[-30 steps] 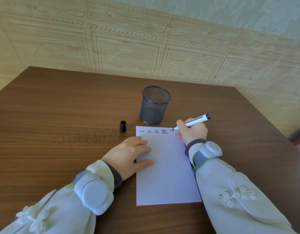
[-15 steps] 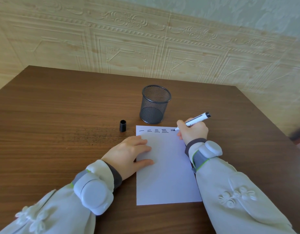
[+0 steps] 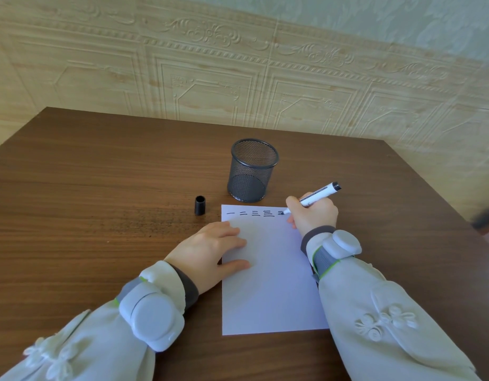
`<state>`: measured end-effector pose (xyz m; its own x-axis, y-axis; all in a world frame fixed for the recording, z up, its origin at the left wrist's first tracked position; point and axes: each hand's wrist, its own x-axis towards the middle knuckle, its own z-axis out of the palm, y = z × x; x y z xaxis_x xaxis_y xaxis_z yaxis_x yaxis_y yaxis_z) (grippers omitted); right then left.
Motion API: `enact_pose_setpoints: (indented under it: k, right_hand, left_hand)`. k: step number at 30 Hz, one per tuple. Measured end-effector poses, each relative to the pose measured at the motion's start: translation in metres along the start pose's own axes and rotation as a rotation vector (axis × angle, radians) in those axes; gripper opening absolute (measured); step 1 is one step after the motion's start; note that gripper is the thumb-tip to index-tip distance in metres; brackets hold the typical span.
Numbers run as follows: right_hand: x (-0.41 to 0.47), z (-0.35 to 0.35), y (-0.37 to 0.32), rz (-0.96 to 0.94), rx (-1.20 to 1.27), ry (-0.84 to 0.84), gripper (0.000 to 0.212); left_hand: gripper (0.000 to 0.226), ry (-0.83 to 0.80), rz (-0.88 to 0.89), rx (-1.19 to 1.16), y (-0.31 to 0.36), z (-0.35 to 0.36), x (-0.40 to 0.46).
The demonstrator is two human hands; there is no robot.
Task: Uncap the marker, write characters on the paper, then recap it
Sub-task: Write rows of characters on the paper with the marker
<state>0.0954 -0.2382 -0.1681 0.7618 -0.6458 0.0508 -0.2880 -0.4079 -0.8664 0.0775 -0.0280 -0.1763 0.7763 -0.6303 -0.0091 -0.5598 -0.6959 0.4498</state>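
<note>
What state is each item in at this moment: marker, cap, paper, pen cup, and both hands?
Marker: uncapped, tip on the paper.
Cap: off, standing upright on the table.
Paper: flat, characters along its top edge.
Pen cup: upright, looks empty.
Left hand: pressing on the paper.
Right hand: gripping the marker.

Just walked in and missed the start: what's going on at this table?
A person is writing on a sheet of paper. The right hand grips an uncapped marker, its tip at the fifth mark in a row along the paper's top edge. The left hand lies flat on the paper's left side. The cap stands on the table, left of a mesh cup.
</note>
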Motion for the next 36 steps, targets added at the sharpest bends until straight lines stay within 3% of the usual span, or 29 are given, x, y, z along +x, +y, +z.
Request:
enact_pose_setpoints:
  k: [3,16,23,33,36]
  right_hand:
    - [0.0014,-0.0008,0.0003,0.022,0.009,0.051,0.026]
    - [-0.001,-0.0005,-0.0006,-0.007,0.01,-0.074,0.023]
    - [0.0012,-0.0008,0.0014,0.061,0.024,0.051,0.02]
    - [-0.003,-0.0003,-0.0013,-0.006,0.0,-0.083,0.02]
    - [-0.0021,0.0001,-0.0008,0.005,-0.019,-0.049,0.02]
  left_hand:
    - [0.05,-0.002,-0.001,0.001,0.0003,0.0001,0.0002]
    - [0.051,0.002,0.003,0.0,-0.0001,0.0,0.0]
    - [0.051,0.013,0.01,0.003,-0.0006,-0.0001,0.0003]
    - [0.051,0.024,0.032,0.004,0.0005,0.0,-0.0004]
    - [0.05,0.025,0.031,0.0,0.0011,0.0002,-0.0001]
